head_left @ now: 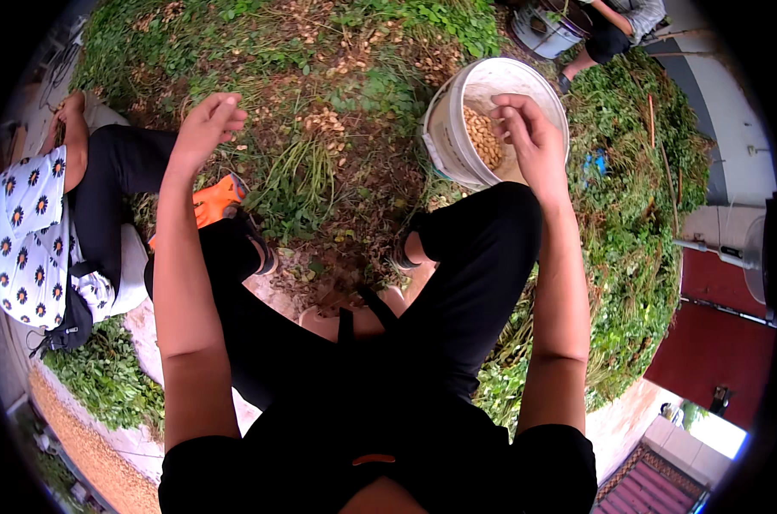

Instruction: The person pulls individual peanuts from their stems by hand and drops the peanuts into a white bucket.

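Note:
My left hand is raised over the cut plants, its fingers curled in and the thumb against them. Whatever those fingers may hold is hidden. At the right, my right hand hovers at the near right side of a white bucket. Its fingers are bent, the thumb lies a little apart from them, and no object shows between. Inside the tilted-looking bucket, peanuts cover part of the bottom. Below my left hand, pulled peanut plants lie in a loose bunch, with loose peanuts scattered beyond them.
A person in a flower-print shirt sits close at my left, near an orange item. Another person sits at the far right beside a second bucket. Heaped green plants line the right side. Spread peanuts lie lower left.

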`<state>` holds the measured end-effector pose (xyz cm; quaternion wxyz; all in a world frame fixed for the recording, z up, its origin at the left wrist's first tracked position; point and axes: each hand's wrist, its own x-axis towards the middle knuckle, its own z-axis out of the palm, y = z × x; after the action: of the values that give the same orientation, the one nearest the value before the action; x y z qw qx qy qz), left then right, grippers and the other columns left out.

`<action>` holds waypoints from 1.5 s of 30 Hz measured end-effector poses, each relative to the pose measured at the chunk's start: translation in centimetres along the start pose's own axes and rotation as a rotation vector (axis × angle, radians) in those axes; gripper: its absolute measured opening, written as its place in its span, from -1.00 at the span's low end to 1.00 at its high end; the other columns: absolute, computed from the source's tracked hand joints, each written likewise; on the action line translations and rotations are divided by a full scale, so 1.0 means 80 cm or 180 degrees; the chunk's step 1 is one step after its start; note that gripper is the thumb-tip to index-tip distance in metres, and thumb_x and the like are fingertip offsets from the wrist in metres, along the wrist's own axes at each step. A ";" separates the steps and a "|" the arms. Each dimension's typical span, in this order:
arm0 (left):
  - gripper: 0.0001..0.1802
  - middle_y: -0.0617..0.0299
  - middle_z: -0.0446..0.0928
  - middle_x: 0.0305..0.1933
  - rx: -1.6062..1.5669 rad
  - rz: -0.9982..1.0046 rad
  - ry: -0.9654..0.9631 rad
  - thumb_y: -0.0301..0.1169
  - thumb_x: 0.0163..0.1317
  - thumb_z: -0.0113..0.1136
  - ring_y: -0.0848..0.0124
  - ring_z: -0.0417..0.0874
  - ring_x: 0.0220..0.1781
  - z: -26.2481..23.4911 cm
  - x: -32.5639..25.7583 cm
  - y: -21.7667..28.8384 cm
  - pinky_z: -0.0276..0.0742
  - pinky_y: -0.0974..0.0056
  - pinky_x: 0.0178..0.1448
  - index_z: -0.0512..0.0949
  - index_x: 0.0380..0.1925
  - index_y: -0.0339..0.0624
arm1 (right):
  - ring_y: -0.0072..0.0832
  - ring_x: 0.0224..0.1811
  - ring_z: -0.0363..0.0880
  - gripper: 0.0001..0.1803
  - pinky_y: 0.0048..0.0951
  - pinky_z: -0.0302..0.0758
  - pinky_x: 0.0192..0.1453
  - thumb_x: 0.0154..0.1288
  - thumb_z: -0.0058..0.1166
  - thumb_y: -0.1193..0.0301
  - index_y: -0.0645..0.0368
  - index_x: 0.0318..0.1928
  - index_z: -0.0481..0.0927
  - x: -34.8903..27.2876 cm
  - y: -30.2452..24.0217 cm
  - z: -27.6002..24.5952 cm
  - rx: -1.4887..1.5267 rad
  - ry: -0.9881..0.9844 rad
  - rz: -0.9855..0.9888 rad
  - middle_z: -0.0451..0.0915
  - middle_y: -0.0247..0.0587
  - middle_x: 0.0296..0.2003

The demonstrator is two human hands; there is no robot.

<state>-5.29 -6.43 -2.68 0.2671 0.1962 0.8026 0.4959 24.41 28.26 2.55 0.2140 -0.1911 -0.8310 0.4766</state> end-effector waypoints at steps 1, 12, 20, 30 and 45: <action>-0.58 0.27 0.61 -0.15 0.0267 0.0101 0.0012 -0.10 0.45 -0.06 0.50 0.60 -0.13 0.005 0.001 0.006 0.48 0.36 -0.03 0.48 0.10 -0.16 | -0.62 -0.28 0.60 -0.77 -0.55 0.51 -0.12 0.46 -0.07 0.43 0.21 0.01 0.56 0.026 -0.003 0.032 -0.0156 -0.0473 0.0082 0.66 -0.30 -0.27; -0.66 -0.09 0.61 -0.23 0.2278 0.0558 0.0221 -0.22 0.40 0.01 0.11 0.66 -0.20 0.019 0.016 -0.018 0.49 0.21 -0.08 0.51 0.01 -0.21 | -0.23 -0.38 0.55 -0.75 -0.20 0.51 -0.13 0.38 -0.12 0.36 0.17 -0.21 0.63 0.082 0.282 0.468 -0.0442 -0.1496 0.2311 0.60 -0.06 -0.36; -0.65 -0.04 0.63 -0.16 0.2456 0.0301 -0.0031 -0.21 0.44 -0.02 0.21 0.66 -0.14 0.049 0.032 -0.022 0.49 0.24 0.00 0.51 0.05 -0.20 | -0.32 -0.32 0.61 -0.55 -0.25 0.63 -0.17 0.46 -0.06 0.18 0.24 0.18 0.45 0.038 0.304 0.552 0.0274 -0.2545 0.2500 0.61 -0.11 -0.25; -0.69 -0.06 0.65 -0.22 0.2577 0.0284 -0.0029 -0.27 0.39 0.05 0.10 0.69 -0.23 0.076 0.034 0.011 0.52 0.17 -0.14 0.53 0.01 -0.19 | -0.45 -0.43 0.51 -0.43 -0.17 0.54 -0.38 0.48 -0.10 0.12 0.03 0.38 0.19 0.060 0.310 0.473 0.1936 -0.0464 0.4022 0.55 -0.19 -0.13; 0.16 -0.28 -0.05 0.50 0.0021 -0.0393 0.0558 0.42 0.21 -0.18 0.00 -0.08 0.57 0.055 0.031 0.023 -0.11 0.11 0.56 -0.01 0.40 -0.47 | -0.76 -0.62 0.15 -0.79 -0.66 0.07 -0.54 0.42 0.02 0.24 0.09 -0.17 0.39 0.093 -0.020 0.301 0.1865 -0.1329 0.1397 0.34 -0.53 -0.61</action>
<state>-4.38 -1.12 -3.19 0.2253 0.1031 0.8351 0.4911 5.08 14.28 -5.71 -0.0204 -0.1939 -0.6254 0.7555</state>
